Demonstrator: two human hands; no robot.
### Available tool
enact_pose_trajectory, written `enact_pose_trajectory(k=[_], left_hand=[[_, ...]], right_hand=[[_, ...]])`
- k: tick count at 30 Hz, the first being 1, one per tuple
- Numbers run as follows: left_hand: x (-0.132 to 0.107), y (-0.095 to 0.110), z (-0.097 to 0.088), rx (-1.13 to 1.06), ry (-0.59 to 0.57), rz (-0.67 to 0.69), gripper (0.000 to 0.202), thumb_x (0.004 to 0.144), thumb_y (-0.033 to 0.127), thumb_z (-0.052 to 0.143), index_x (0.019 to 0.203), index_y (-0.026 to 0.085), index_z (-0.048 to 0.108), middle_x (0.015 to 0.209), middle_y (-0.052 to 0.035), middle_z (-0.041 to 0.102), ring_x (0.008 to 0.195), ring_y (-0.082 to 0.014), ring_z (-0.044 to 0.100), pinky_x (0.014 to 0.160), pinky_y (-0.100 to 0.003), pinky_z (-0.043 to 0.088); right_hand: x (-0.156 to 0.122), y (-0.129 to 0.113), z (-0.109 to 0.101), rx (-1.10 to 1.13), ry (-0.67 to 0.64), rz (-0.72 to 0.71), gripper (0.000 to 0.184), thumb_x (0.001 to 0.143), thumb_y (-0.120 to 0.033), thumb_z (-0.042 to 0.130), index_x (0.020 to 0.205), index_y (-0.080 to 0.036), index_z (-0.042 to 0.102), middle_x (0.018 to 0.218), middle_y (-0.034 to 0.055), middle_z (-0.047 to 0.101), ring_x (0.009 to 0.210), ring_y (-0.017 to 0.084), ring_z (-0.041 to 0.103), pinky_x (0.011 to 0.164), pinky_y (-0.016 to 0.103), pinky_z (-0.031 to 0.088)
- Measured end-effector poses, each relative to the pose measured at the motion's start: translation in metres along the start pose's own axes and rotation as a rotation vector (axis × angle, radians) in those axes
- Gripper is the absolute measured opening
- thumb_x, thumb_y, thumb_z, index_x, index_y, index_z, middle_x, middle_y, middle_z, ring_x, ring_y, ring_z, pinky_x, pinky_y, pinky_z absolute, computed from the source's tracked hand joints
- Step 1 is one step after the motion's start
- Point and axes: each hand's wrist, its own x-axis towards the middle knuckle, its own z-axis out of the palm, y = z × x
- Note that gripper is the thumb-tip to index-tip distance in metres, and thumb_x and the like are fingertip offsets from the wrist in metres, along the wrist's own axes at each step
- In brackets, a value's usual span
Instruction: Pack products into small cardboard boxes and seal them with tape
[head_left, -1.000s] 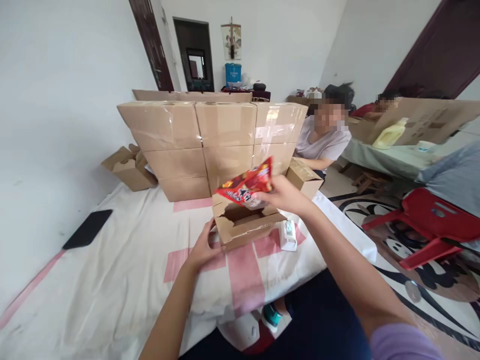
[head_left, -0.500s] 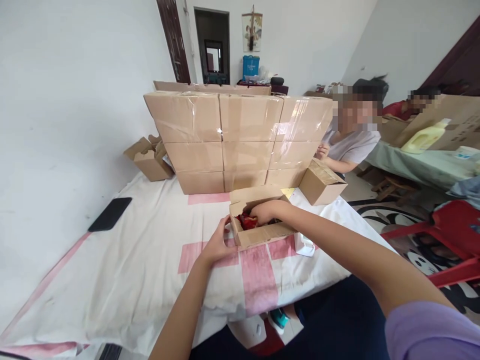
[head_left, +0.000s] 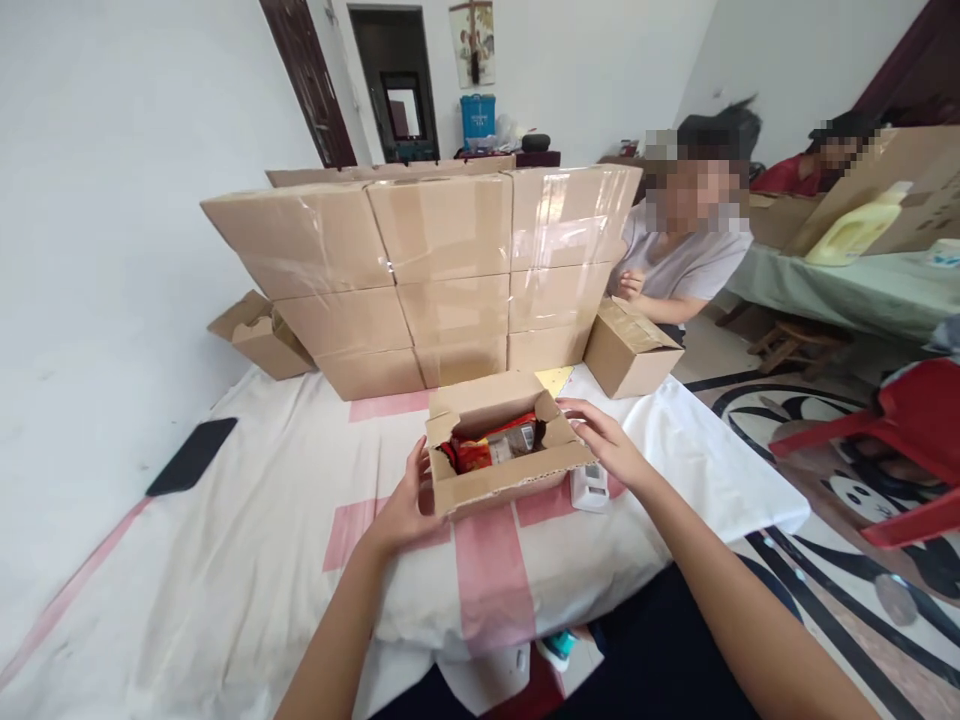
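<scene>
An open cardboard box [head_left: 517, 482] rests on the cloth-covered table in front of me, flaps up. Inside lies a red plastic packet [head_left: 474, 454] with a clear part and a barcode label; its contents are hard to make out. My left hand [head_left: 405, 508] grips the box's left end, thumb low by the near corner and fingers along the side. At the opposite end, my right hand [head_left: 606, 442] is closed round the right edge, with fingers on the far side and thumb near the front corner. A small white device [head_left: 590, 492] sits by the box's right front corner.
Behind the box stands a wall of taped cartons [head_left: 450, 290]. A closed carton [head_left: 634, 350] is at the right and an open one [head_left: 274, 340] at the left. A black phone-like slab [head_left: 193, 455] lies left. Another person [head_left: 682, 250] sits beyond the right side.
My right hand has come out of the box and now holds its right end. The packet inside has come into view. My view has shifted slightly.
</scene>
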Motion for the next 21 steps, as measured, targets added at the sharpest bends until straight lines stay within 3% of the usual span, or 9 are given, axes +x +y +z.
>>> enact_pose_trajectory(k=[3, 5, 8, 10, 12, 15, 18, 21], left_hand=[[-0.001, 0.008, 0.0, 0.062, 0.01, -0.046, 0.125, 0.074, 0.043, 0.081, 0.161, 0.026, -0.006, 0.161, -0.02, 0.029, 0.146, -0.0407, 0.038, 0.118, -0.059, 0.036], [-0.001, 0.012, 0.001, 0.079, 0.005, -0.047, 0.125, 0.073, 0.046, 0.081, 0.162, 0.024, -0.005, 0.16, -0.0203, 0.032, 0.145, -0.0414, 0.039, 0.118, -0.059, 0.036], [0.0, 0.017, 0.004, 0.063, 0.003, -0.032, 0.129, 0.069, 0.046, 0.085, 0.162, 0.023, -0.002, 0.158, -0.0208, 0.036, 0.143, -0.0423, 0.042, 0.115, -0.057, 0.04], [0.0, 0.019, 0.006, 0.032, 0.016, -0.031, 0.133, 0.064, 0.044, 0.088, 0.162, 0.025, -0.001, 0.157, -0.0202, 0.037, 0.14, -0.0427, 0.045, 0.113, -0.055, 0.043], [0.001, 0.019, 0.007, 0.012, 0.028, -0.036, 0.135, 0.06, 0.045, 0.09, 0.162, 0.026, 0.003, 0.158, -0.0197, 0.037, 0.139, -0.0434, 0.047, 0.112, -0.055, 0.045], [0.0, 0.014, 0.008, 0.021, 0.06, -0.047, 0.133, 0.055, 0.047, 0.091, 0.161, 0.025, 0.013, 0.156, -0.0187, 0.041, 0.138, -0.0463, 0.048, 0.112, -0.058, 0.045], [-0.001, -0.001, 0.004, 0.071, 0.12, -0.07, 0.127, 0.055, 0.045, 0.091, 0.159, 0.025, 0.02, 0.151, -0.017, 0.049, 0.135, -0.0481, 0.05, 0.111, -0.062, 0.045], [-0.001, -0.016, 0.001, 0.136, 0.123, -0.064, 0.121, 0.06, 0.047, 0.088, 0.158, 0.029, 0.02, 0.152, -0.0143, 0.049, 0.135, -0.0471, 0.051, 0.113, -0.062, 0.043]], right_hand=[[0.014, -0.009, -0.002, -0.087, -0.031, -0.08, 0.038, 0.101, -0.038, 0.041, 0.127, -0.024, 0.064, 0.136, 0.0096, 0.061, 0.126, 0.024, 0.058, 0.108, 0.042, 0.045], [0.025, -0.02, -0.005, -0.194, -0.082, -0.03, 0.042, 0.096, -0.037, 0.051, 0.135, -0.023, 0.06, 0.134, 0.0104, 0.061, 0.119, 0.024, 0.06, 0.104, 0.04, 0.047], [0.039, -0.04, -0.006, -0.426, -0.23, 0.239, 0.06, 0.081, -0.031, 0.069, 0.139, -0.022, 0.054, 0.123, 0.011, 0.067, 0.103, 0.027, 0.066, 0.089, 0.038, 0.052], [0.045, -0.053, -0.001, -0.624, -0.289, 0.406, 0.052, 0.077, -0.027, 0.07, 0.128, -0.02, 0.06, 0.112, 0.0122, 0.071, 0.099, 0.031, 0.068, 0.082, 0.038, 0.052], [0.047, -0.065, 0.006, -0.803, -0.23, 0.478, 0.04, 0.079, -0.026, 0.068, 0.118, -0.017, 0.064, 0.107, 0.0159, 0.072, 0.099, 0.035, 0.069, 0.078, 0.039, 0.051], [0.046, -0.076, 0.017, -0.906, -0.082, 0.471, 0.028, 0.085, -0.023, 0.061, 0.111, -0.014, 0.065, 0.107, 0.0203, 0.072, 0.1, 0.034, 0.07, 0.078, 0.038, 0.05], [0.042, -0.072, 0.024, -0.842, -0.004, 0.422, 0.022, 0.091, -0.026, 0.056, 0.107, -0.016, 0.067, 0.104, 0.0184, 0.073, 0.097, 0.031, 0.071, 0.078, 0.037, 0.05], [0.038, -0.059, 0.02, -0.714, 0.023, 0.355, 0.028, 0.093, -0.037, 0.058, 0.11, -0.017, 0.066, 0.102, 0.0148, 0.073, 0.096, 0.03, 0.071, 0.078, 0.036, 0.05]])
